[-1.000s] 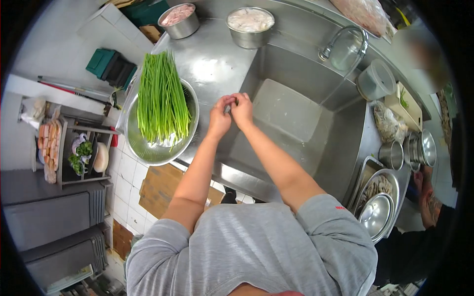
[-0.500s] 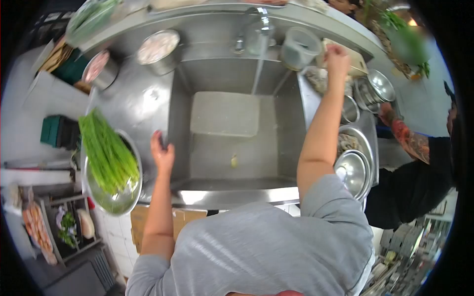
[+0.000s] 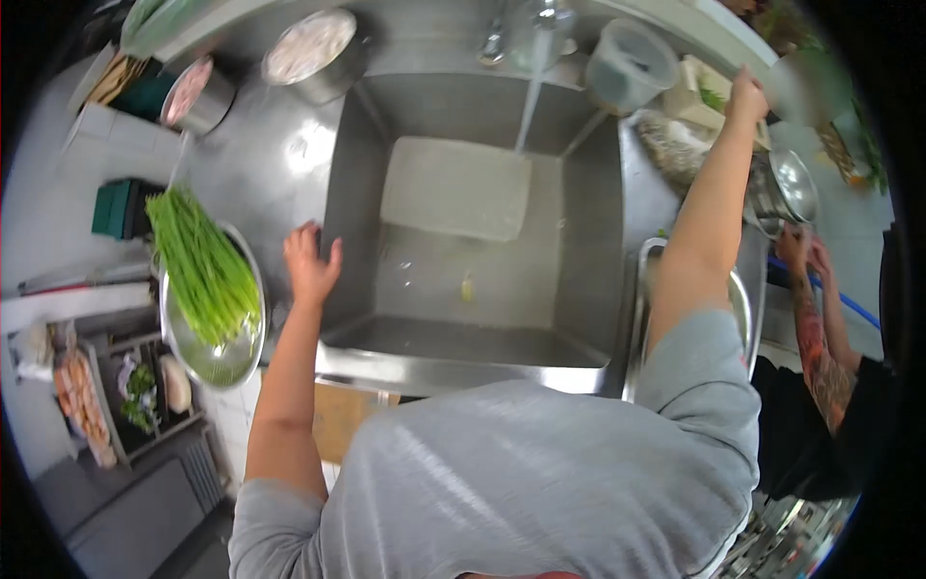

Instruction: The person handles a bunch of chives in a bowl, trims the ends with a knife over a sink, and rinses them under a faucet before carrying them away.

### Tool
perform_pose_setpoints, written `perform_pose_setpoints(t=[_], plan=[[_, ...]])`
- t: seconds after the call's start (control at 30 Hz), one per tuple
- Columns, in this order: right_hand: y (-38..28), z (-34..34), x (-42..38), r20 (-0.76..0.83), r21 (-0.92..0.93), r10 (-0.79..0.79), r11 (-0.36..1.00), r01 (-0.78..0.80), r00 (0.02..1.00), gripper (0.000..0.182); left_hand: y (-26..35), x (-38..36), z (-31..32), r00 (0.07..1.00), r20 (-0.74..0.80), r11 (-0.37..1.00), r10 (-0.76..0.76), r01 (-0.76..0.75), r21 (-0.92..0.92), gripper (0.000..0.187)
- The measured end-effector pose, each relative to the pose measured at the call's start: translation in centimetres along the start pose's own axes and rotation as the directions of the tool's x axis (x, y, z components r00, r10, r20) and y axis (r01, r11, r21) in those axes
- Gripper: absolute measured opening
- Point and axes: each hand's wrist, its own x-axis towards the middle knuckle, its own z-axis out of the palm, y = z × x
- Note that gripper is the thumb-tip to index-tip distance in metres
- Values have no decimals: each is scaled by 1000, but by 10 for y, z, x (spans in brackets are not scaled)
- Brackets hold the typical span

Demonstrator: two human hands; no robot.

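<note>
The steel sink (image 3: 579,241) is filling the middle of the view, and a thin stream of water (image 3: 531,96) is falling from the tap at twelve o'clock onto the pale board (image 3: 453,188) lying flat in the basin. A second ago both hands were meeting over the sink's near-left rim; now they are working well apart, so the washing together appears to be over and the reach is going out to the far-right counter.

The left hand (image 3: 311,262) is resting at nine o'clock on the sink's left edge, fingers spread wide and holding nothing. Just beside it, further toward nine o'clock, the bundle of green chives (image 3: 198,265) is lying in the round metal colander (image 3: 217,362), untouched.

The right hand (image 3: 745,96) is stretching up to two o'clock, arriving at the cutting board (image 3: 702,92) beside the clear plastic tub (image 3: 629,66); I cannot tell how far its fingers are closing or whether they have hold of anything.

At three o'clock a co-worker's tattooed forearm (image 3: 818,357) is reaching toward stacked steel bowls (image 3: 786,188).

The counter is bare stainless steel, wet and glinting, with two pots of pale food (image 3: 309,43) sitting at eleven o'clock. White tile and a low shelf of produce are showing at eight o'clock.
</note>
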Motion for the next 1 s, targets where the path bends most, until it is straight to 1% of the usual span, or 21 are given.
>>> perform_pose_setpoints(t=[0.03, 0.07, 0.1, 0.13, 0.17, 0.2, 0.23, 0.27, 0.3, 0.33, 0.4, 0.5, 0.6, 0.7, 0.8, 0.9, 1.0], plan=[[-20, -16, -53, 58, 195, 54, 979, -64, 997, 50, -2, 1, 3, 1000, -13, 1000, 11, -10, 28, 33], [-44, -31, -106, 111, 374, 101, 917, -136, 989, 46, -2, 0, 4, 1000, 1, 998, 6, -6, 56, 33], [-43, -29, -153, 11, 38, -7, 999, 7, 1000, 36, 0, 1, 5, 1000, 9, 997, 6, -7, 77, 32], [-43, -25, -213, 48, 63, -39, 997, 36, 998, 28, 1, 2, 5, 1000, 13, 995, 13, -14, 94, 32], [7, 19, -266, 88, 3, -115, 993, 115, 989, 30, -1, 2, 6, 1000, 18, 993, 21, -23, 118, 31], [-9, 5, -336, 230, 163, -178, 976, 143, 957, 30, -1, 2, 6, 999, 26, 992, 21, -24, 125, 31], [-15, -11, -406, 427, 113, -116, 991, 75, 897, 28, 1, 2, 6, 999, 33, 991, 20, -25, 134, 32], [-6, -19, -463, 715, -147, 72, 988, 49, 696, 25, 1, 2, 5, 999, 42, 989, 21, -27, 144, 32], [20, -17, -509, 861, -281, 239, 959, 28, 449, 23, 2, 3, 4, 999, 46, 987, 17, -24, 157, 32], [55, -14, -543, 928, -347, 310, 921, 178, 206, 25, 1, 2, 4, 999, 47, 988, 10, -17, 156, 32], [88, -26, -579, 983, -173, 183, 870, 462, 25, 45, -1, 2, 6, 998, 55, 989, 2, -10, 147, 31], [94, -39, -602, 995, -101, 76, 738, 667, 67, 61, -3, 4, 6, 997, 69, 989, -17, 7, 146, 31], [99, -31, -616, 974, -148, 226, 731, 667, -32, 67, -5, 3, 6, 997, 72, 989, -21, 10, 148, 31], [99, -26, -631, 984, -115, 178, 740, 663, -28, 45, -8, 3, 8, 998, 59, 988, -1, -9, 157, 32], [143, 16, -657, 956, -116, 252, 791, 601, -147, 25, -9, 3, 7, 998, 64, 991, -1, -8, 136, 32], [117, 0, -623, 939, -332, 335, 818, 470, 81, 21, -10, 2, 8, 998, 57, 992, 2, -9, 123, 32], [131, -19, -601, 932, -257, 361, 713, 653, -26, 28, -11, 2, 9, 998, 63, 991, 0, -8, 136, 31]])
